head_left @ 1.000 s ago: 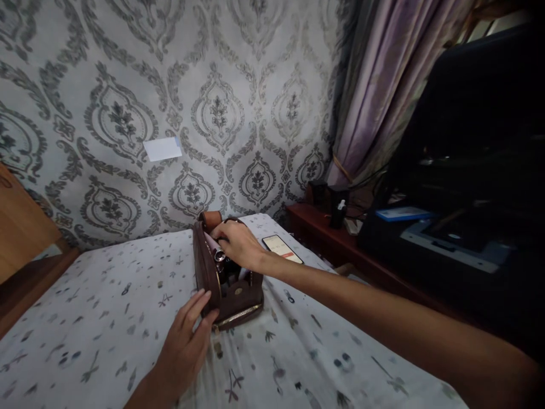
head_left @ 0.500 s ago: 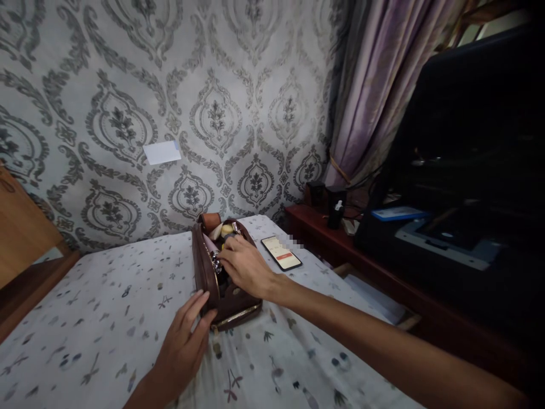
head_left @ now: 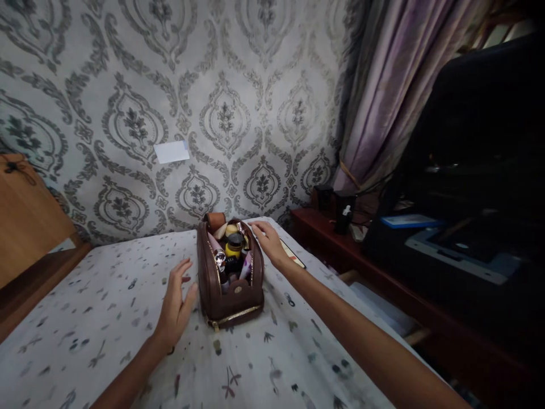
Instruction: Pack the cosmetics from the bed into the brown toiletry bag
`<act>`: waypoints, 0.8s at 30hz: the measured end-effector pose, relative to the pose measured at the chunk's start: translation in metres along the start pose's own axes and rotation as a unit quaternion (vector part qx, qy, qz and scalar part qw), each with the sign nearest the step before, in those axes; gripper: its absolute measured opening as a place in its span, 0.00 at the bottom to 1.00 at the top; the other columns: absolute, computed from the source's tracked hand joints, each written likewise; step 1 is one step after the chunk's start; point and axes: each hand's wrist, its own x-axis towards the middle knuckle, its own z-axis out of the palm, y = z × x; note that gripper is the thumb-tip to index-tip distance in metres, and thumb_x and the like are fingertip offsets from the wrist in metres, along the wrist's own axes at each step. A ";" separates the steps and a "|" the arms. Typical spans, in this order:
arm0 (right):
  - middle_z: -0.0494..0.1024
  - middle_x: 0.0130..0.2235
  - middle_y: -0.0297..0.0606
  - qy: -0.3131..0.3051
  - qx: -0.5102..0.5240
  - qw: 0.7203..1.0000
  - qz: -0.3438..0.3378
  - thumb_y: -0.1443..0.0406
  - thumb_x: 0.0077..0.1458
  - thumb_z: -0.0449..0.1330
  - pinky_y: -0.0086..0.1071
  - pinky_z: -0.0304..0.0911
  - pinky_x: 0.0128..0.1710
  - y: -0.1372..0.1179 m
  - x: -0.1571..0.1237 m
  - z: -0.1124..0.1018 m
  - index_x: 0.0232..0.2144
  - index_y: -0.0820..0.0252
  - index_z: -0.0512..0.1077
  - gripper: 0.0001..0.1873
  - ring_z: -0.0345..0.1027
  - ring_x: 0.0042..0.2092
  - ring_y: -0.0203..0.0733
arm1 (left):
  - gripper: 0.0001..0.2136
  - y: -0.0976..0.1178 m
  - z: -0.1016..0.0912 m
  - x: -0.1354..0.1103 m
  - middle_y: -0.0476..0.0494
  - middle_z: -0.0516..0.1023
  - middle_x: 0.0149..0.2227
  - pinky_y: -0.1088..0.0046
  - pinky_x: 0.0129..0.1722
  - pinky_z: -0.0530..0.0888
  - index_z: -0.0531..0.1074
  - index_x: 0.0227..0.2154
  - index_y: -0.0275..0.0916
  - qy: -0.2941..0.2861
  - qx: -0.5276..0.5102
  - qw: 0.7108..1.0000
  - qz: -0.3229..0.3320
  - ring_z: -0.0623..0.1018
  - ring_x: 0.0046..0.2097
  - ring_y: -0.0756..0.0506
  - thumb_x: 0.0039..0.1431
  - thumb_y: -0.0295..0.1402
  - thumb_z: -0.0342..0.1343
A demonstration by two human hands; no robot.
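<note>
A brown cosmetic bag (head_left: 230, 307) stands on the patterned bedsheet with its top unzipped. Inside I can make out a yellow jar with a dark lid (head_left: 234, 245), a pink tube (head_left: 215, 243), a purple and white item (head_left: 246, 266) and a shiny silver piece (head_left: 220, 258). My left hand (head_left: 177, 295) hovers just left of the bag, open, fingers apart and holding nothing. Along the bag's far right side is my right hand (head_left: 269, 241), its fingers stretched towards the rim with nothing visible in them. Whether they touch the leather is unclear. Behind that wrist lies a partly covered phone (head_left: 293, 254).
The printed bedsheet (head_left: 140, 318) reaches the papered wall. A dark red table (head_left: 313, 230) with black boxes and a large black screen (head_left: 468, 170) stands at the right, above an open drawer (head_left: 383, 307). A wooden board (head_left: 34, 221) is at the left.
My right hand has come out of the bag and moved to its right side, now covering part of the phone. My left hand has let go of the bag's near left corner and drawn left.
</note>
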 end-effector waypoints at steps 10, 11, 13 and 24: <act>0.82 0.46 0.42 -0.115 -0.082 0.989 -0.030 0.66 0.61 0.52 0.40 0.61 0.54 -0.006 0.041 0.011 0.43 0.60 0.80 0.17 0.70 0.51 0.48 | 0.24 -0.028 0.026 0.052 0.39 0.63 0.65 0.56 0.66 0.58 0.64 0.58 0.44 0.040 -0.191 0.960 -0.199 0.62 0.66 0.40 0.66 0.51 0.44; 0.82 0.47 0.41 -0.123 -0.089 0.988 -0.032 0.66 0.61 0.51 0.40 0.61 0.54 -0.007 0.041 0.010 0.44 0.59 0.80 0.18 0.71 0.51 0.49 | 0.25 -0.030 0.030 0.051 0.39 0.62 0.66 0.56 0.66 0.58 0.64 0.58 0.44 0.036 -0.208 0.955 -0.207 0.61 0.67 0.40 0.66 0.52 0.44; 0.81 0.48 0.41 -0.136 -0.099 0.985 -0.036 0.66 0.61 0.51 0.40 0.63 0.53 -0.008 0.040 0.009 0.45 0.58 0.80 0.19 0.72 0.51 0.49 | 0.26 -0.032 0.038 0.049 0.39 0.62 0.66 0.55 0.67 0.57 0.63 0.59 0.44 0.026 -0.241 0.946 -0.215 0.60 0.68 0.40 0.66 0.54 0.43; 0.80 0.45 0.42 -0.150 -0.121 0.980 -0.046 0.64 0.60 0.55 0.38 0.62 0.52 -0.019 0.033 0.027 0.49 0.59 0.78 0.18 0.71 0.46 0.46 | 0.26 -0.034 0.057 0.045 0.42 0.62 0.67 0.59 0.69 0.50 0.61 0.61 0.44 0.028 -0.265 0.942 -0.202 0.59 0.69 0.42 0.67 0.51 0.43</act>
